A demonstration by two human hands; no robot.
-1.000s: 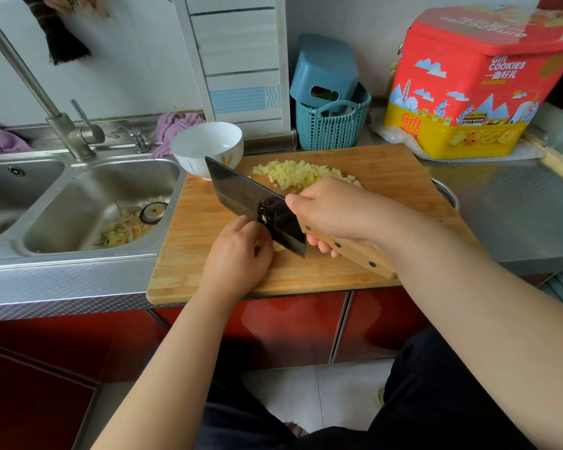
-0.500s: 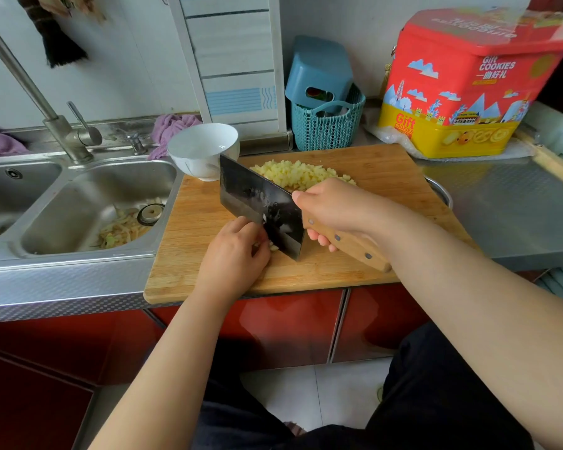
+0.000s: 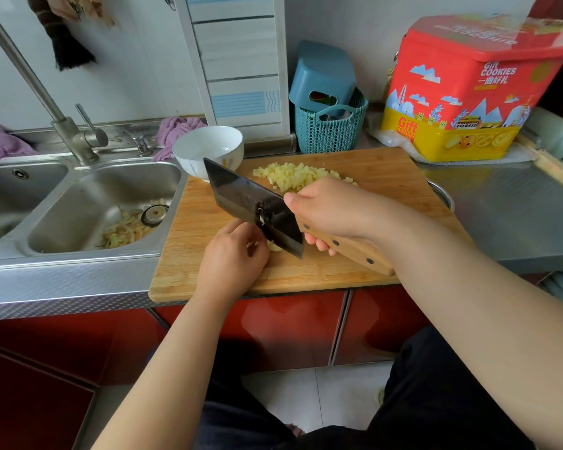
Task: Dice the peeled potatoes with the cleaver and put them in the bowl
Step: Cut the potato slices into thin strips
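Potato piece pinched under left hand, beside cleaver gripped in right hand.

Soft daylight, perhaps window-lit; wide-angle edge distortion.

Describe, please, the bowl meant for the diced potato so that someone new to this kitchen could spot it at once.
Start at the wooden cutting board on the steel counter beside the sink. At the board's far left corner, just past the tip of the cleaver, stands the bowl. It is the only white dish there, plain, round and empty, unlike the teal woven basket to its right.
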